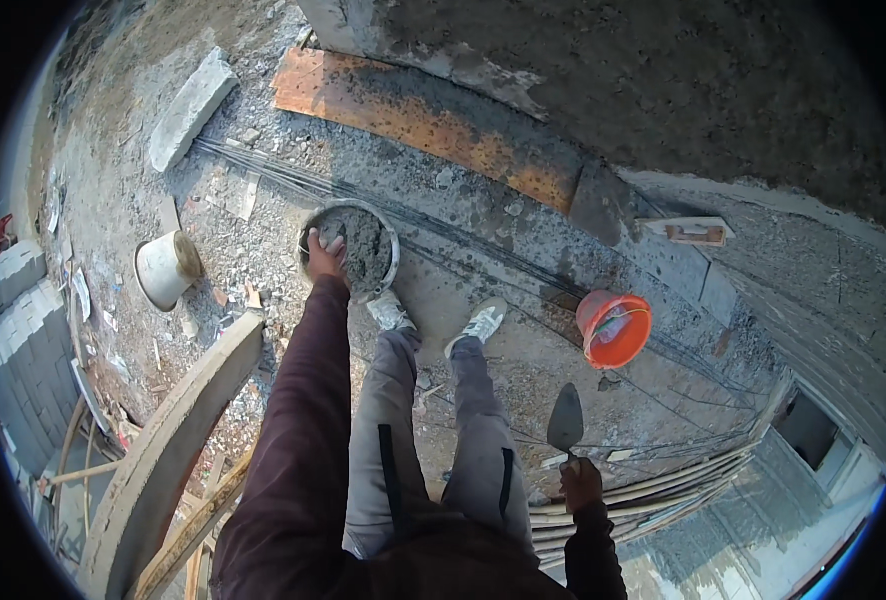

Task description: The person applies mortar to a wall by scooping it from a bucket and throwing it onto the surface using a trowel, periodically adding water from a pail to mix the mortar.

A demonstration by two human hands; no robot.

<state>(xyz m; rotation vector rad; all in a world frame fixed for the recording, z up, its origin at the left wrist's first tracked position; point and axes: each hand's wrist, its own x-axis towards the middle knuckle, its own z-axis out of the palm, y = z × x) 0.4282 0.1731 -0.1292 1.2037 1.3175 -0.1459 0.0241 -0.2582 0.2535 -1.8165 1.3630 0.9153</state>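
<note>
My left hand (325, 258) grips the left side of a round bucket (387, 268) filled with lumpy grey mortar (363, 240); exactly which part of the bucket is under its fingers is unclear. My right hand (580, 483) is closed around the handle of a pointed trowel (566, 415), blade up, out to my right. My shoes (478, 325) stand just below the bucket. An orange bucket (638, 325) with something pale inside sits to the right, above the trowel. A wooden-handled float (693, 230) lies on a board beyond it.
A pale tipped bucket (166, 270), concrete slab (191, 108), curved concrete piece (163, 450) and stacked blocks (23, 350) are on the left. Steel bars (463, 248) cross the rubble ground below a stained orange board (403, 115) along a rough wall (643, 80). Bundled poles (663, 485) lie lower right.
</note>
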